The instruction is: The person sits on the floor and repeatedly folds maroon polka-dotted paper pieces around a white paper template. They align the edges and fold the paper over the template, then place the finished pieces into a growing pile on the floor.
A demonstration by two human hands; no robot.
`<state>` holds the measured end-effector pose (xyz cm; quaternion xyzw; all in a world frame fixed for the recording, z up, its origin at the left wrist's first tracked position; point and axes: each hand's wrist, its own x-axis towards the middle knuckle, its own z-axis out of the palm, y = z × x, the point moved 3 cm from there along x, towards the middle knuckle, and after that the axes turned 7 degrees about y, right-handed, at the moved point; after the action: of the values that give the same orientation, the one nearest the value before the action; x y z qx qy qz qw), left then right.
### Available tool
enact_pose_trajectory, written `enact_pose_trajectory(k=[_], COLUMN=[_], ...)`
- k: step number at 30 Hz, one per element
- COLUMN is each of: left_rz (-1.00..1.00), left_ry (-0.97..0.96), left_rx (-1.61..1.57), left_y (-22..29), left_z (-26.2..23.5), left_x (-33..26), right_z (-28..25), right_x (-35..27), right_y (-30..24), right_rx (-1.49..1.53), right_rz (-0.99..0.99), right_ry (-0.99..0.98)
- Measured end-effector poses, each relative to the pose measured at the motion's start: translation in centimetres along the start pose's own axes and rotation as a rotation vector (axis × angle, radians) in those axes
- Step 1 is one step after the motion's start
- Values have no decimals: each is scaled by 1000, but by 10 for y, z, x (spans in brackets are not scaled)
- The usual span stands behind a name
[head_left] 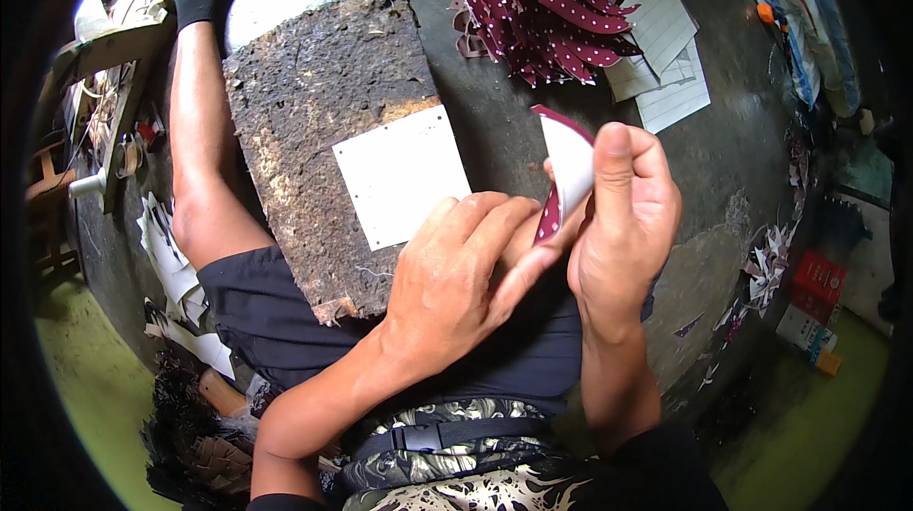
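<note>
Both hands pinch dotted strip — folded.

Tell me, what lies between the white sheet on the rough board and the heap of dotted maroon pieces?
In the head view, only the board's rough brown surface and bare dark floor separate the white sheet from the heap.

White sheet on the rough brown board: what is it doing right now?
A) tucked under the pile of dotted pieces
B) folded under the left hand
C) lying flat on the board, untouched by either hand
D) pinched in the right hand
C: the white sheet lies flat on the brown board, while both hands hold a dotted maroon piece beside it.
</note>
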<state>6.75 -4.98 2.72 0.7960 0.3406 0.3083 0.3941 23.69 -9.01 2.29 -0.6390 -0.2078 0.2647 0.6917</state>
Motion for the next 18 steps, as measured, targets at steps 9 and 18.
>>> enact_pose_trajectory(k=[9,18], left_rz=[-665,-102], left_ry=[145,-441], left_rx=[-1044,150], left_y=[3,-33], left_z=[-77,-70], left_x=[-5,32], right_z=[-9,20], right_x=[-31,-22], right_y=[-36,11], right_rx=[351,-379], right_rz=[401,84], right_ry=[-203,-628])
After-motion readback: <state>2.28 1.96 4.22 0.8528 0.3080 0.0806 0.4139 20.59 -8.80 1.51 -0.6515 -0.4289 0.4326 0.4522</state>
